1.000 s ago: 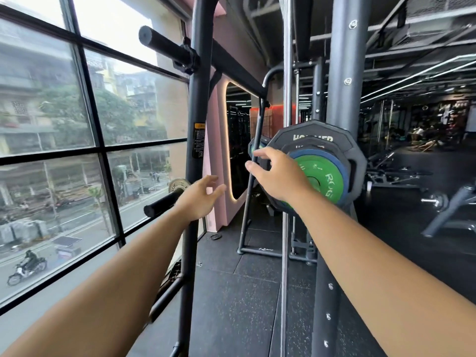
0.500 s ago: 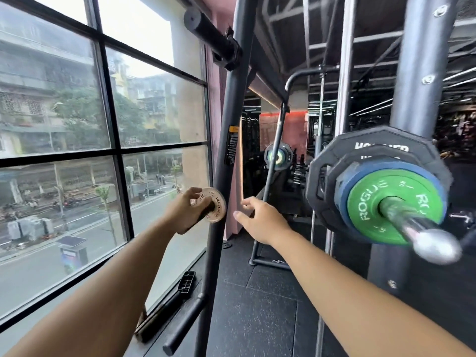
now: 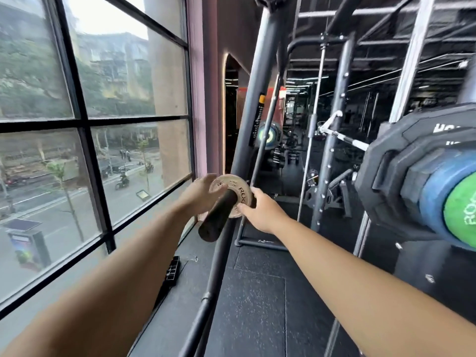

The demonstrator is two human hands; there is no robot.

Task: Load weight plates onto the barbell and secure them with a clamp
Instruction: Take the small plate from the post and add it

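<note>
Two hands on one small plate [image 3: 241, 195], both arms stretched forward. The plate is a pale, worn metal disc with raised lettering, threaded on a black storage peg [image 3: 215, 220] that juts toward the camera from the dark rack upright [image 3: 248, 119]. It sits far up the peg, close against the upright; the peg's blunt end points low and left.

Left hand [image 3: 202, 195]: fingers curl onto the plate's left rim, grasping it. Some motion blur here, so exact finger placement is unclear.
Right hand [image 3: 260, 210]: thumb on the lower front face, fingers wrapped behind the right rim, pinching the disc.

Far right, cut by the frame edge, a loaded stack: large black plate [image 3: 391, 173] with white lettering, then a blue plate [image 3: 432, 199], then a green plate [image 3: 461, 212] outermost, white letters on it. The stack is well apart from the small plate, at about the same height.

Left side: tall window [image 3: 85, 124] with dark frames, a street and trees outside. Black rubber floor [image 3: 252, 305] below. A black gridded object [image 3: 172, 269] lies on the floor near the window, beside the base of the upright. More racks and machines fill the dim background.
</note>
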